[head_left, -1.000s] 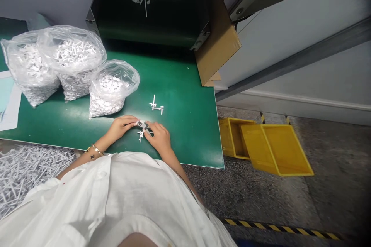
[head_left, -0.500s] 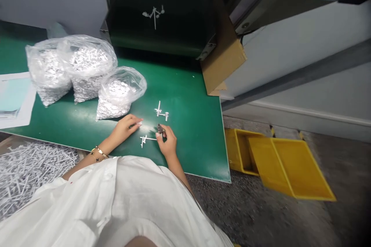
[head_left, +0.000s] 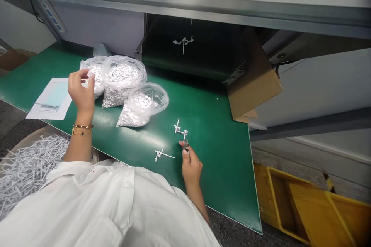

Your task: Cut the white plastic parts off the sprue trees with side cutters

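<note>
My left hand [head_left: 82,92] is raised over the table beside the leftmost clear bag [head_left: 97,70] of small white parts. Its thumb and fingers are pinched around what looks like a small white plastic piece [head_left: 91,74]. Low over the table, my right hand [head_left: 191,168] is closed around nippers [head_left: 186,145]; only their dark metal head shows. Just beyond it lies a branched white plastic sprue [head_left: 180,130]. Another white sprue [head_left: 160,155] rests to its left, near the table's front edge.
A fuller bag [head_left: 123,75] and a smaller bag [head_left: 142,106] of white parts stand on the green table [head_left: 217,177]. Papers [head_left: 52,100] lie left. White sticks [head_left: 34,166] fill a container below. A cardboard piece [head_left: 252,88] and yellow bins [head_left: 286,204] are right.
My left hand has moved from the middle of the table up and left to the bags. My right hand still holds the nippers and has come away from the nearer sprue. The view has shifted.
</note>
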Demonstrator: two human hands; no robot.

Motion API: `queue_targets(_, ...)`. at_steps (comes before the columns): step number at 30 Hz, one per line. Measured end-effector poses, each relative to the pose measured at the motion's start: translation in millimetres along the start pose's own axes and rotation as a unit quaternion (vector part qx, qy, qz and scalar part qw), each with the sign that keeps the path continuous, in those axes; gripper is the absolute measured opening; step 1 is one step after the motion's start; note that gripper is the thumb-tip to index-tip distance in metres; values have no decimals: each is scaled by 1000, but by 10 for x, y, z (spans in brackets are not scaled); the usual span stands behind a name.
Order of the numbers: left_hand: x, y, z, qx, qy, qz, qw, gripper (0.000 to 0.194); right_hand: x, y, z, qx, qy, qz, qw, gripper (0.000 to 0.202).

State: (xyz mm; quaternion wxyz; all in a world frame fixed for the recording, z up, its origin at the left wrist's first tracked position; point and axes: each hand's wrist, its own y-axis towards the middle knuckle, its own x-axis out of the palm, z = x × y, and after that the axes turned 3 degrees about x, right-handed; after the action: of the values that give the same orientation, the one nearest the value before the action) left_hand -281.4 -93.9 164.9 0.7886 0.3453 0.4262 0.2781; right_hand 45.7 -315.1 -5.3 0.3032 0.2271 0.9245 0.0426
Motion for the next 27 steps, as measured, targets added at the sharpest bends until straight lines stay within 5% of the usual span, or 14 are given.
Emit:
queue_targets(9, 149, 308, -361, -8, 62, -15, 998, 24, 126, -15, 204, -56, -74, 44, 995, 38)
queue_targets(15, 310, 389, -629, -45, 62, -87, 993, 24, 148, -23, 197, -44, -55, 64, 996, 40)
queue_targets(17, 298, 305, -469, 2, 52, -29, 998, 20, 146, -18, 200, -35, -47, 65, 996, 42)
queue_targets(20, 301, 1, 55, 130, -19, 15, 991, 22, 155, 6, 188, -14, -40, 65, 997, 42)
queue_targets(22, 354, -307, 488, 245, -100, -68, 962, 21, 167, 33, 175, 1, -32, 65, 997, 42)
queue_targets(25, 507, -830, 1066, 430, -148, -256, 853, 19, 179, 67, 156, 21, -6, 76, 997, 43)
queue_targets(27, 628, -1142, 1343, 462, -134, -340, 808, 22, 179, 75, 144, 28, 14, 87, 996, 44)
